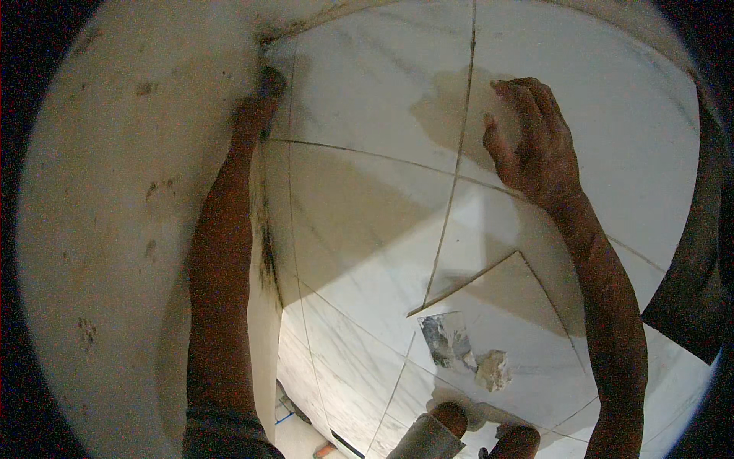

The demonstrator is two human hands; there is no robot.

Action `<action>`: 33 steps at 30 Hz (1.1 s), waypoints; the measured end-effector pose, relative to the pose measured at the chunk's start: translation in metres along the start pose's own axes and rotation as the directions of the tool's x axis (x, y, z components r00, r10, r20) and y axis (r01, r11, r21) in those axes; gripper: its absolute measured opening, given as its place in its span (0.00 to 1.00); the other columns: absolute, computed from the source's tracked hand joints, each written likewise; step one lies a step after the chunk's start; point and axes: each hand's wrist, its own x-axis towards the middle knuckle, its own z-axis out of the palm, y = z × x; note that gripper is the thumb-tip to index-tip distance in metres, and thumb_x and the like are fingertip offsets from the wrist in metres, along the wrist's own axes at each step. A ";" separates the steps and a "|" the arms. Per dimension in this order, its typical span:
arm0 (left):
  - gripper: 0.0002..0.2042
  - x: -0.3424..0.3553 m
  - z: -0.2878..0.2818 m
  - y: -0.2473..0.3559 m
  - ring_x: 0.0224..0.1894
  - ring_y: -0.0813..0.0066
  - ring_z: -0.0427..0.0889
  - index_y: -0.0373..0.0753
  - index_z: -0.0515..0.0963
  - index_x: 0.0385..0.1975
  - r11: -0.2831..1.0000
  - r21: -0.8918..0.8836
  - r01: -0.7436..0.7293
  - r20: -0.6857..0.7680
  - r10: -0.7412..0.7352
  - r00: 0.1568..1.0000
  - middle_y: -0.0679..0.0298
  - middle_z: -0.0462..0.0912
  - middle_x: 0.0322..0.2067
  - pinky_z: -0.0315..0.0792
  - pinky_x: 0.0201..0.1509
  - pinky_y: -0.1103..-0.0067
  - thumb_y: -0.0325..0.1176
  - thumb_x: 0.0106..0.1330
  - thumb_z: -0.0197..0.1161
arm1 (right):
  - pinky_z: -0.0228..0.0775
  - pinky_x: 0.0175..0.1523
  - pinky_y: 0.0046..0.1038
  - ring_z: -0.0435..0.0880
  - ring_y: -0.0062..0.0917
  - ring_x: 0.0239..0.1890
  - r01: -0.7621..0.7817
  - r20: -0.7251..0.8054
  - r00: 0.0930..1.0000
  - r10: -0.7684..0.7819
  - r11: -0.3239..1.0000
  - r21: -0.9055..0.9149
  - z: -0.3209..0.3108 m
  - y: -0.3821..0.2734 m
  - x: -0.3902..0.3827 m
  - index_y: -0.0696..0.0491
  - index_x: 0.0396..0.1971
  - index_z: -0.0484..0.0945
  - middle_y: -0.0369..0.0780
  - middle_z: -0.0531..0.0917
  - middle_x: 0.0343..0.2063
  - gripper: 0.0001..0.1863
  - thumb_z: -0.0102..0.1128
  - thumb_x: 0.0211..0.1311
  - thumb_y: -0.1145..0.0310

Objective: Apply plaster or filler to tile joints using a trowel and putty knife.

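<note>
Head view: hands at work over a pale, veined tile floor. Nearest, at the floor's near edge, are the person's legs, partly in grey cloth. Just beyond them lie a cream, crumbly lump and a flat grey piece smeared with white, both on a pale slab with a dark, seemingly raised edge. Toward the right edge stands a dark panel. Farther off, the right hand is empty, fingers apart and loosely curled, seemingly above the floor, its shadow to the left. Farthest, near the far left corner, the left hand reaches along the stained wall, at a dark form; whether it is clamped on this cannot be told in the shadow. The two hands are well apart. Probable hazards: a leg or forearm catching the slab's edge could shift it and slide the lump and flat piece; poor light in the corner could let the left knuckles scrape the wall.
</note>
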 end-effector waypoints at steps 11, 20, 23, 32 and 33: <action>0.18 -0.012 0.020 -0.020 0.46 0.49 0.80 0.38 0.77 0.45 0.977 0.159 -0.140 0.143 0.118 0.983 0.45 0.80 0.42 0.74 0.49 0.57 0.45 0.67 0.50 | 0.72 0.48 0.42 0.75 0.47 0.43 -0.025 0.017 1.000 0.024 0.999 0.033 -0.007 -0.003 -0.009 0.58 0.45 0.71 0.49 0.75 0.39 0.22 0.65 0.49 0.68; 0.17 -0.050 0.024 -0.038 0.49 0.48 0.78 0.40 0.76 0.48 0.929 0.300 -0.217 0.001 0.227 0.974 0.46 0.79 0.44 0.74 0.49 0.57 0.42 0.67 0.51 | 0.73 0.48 0.40 0.75 0.48 0.43 -0.030 -0.013 0.999 0.031 0.998 0.059 -0.004 -0.005 -0.009 0.57 0.46 0.71 0.49 0.76 0.40 0.23 0.66 0.48 0.68; 0.16 -0.057 0.010 0.018 0.50 0.47 0.78 0.40 0.77 0.48 0.880 0.365 -0.304 0.033 0.315 0.949 0.47 0.79 0.45 0.74 0.51 0.58 0.41 0.66 0.53 | 0.73 0.48 0.41 0.75 0.48 0.43 -0.019 0.028 0.999 0.019 1.000 -0.012 -0.014 0.005 -0.017 0.58 0.46 0.72 0.49 0.76 0.40 0.23 0.66 0.48 0.68; 0.16 0.045 -0.013 -0.032 0.50 0.47 0.78 0.40 0.77 0.48 0.838 0.448 -0.312 -0.040 0.368 0.929 0.47 0.78 0.46 0.74 0.52 0.58 0.41 0.66 0.53 | 0.73 0.48 0.42 0.75 0.48 0.43 -0.024 0.021 1.000 0.024 1.000 0.017 -0.004 -0.009 -0.011 0.58 0.45 0.72 0.50 0.75 0.40 0.21 0.64 0.50 0.67; 0.16 0.056 -0.012 -0.034 0.50 0.47 0.78 0.40 0.77 0.48 0.833 0.455 -0.315 -0.050 0.378 0.925 0.47 0.78 0.46 0.74 0.52 0.58 0.41 0.66 0.54 | 0.73 0.48 0.42 0.75 0.48 0.43 -0.040 0.011 0.999 0.040 0.999 0.025 -0.003 -0.011 -0.011 0.58 0.45 0.72 0.50 0.75 0.40 0.21 0.64 0.51 0.67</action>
